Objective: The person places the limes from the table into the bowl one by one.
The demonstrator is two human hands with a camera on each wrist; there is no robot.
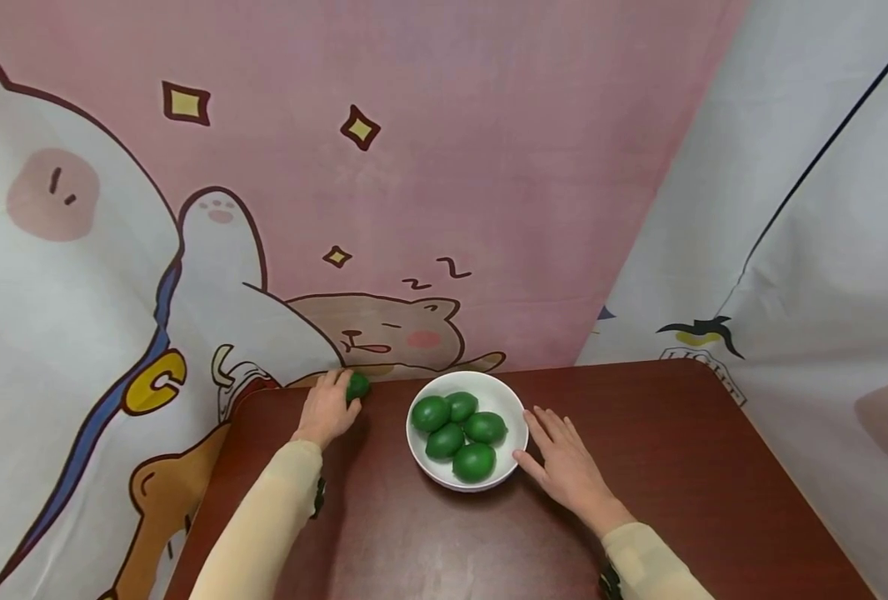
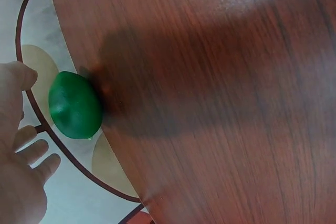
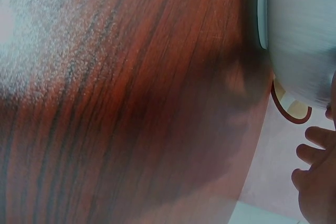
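Observation:
A single green lime (image 1: 358, 386) lies at the far edge of the table, left of a round white bowl (image 1: 515, 467). Over it reaches my left hand (image 1: 327, 408); in the left wrist view a gap shows between the fingers and the lime (image 2: 75, 105). Several more limes (image 1: 474, 462) sit inside the bowl. My right hand (image 1: 567, 467) is at the bowl's right side, fingers extended and spread, with fingertips at the rim. The right wrist view shows the outer wall of the bowl (image 3: 299, 30) beside the fingers; whether they press on it is hard to tell.
The dark reddish wooden table (image 1: 429, 542) ends at a hanging cloth (image 1: 534, 167) printed with cartoon animals, close behind the lime and bowl. A pale cloth (image 1: 811, 275) hangs along the right side.

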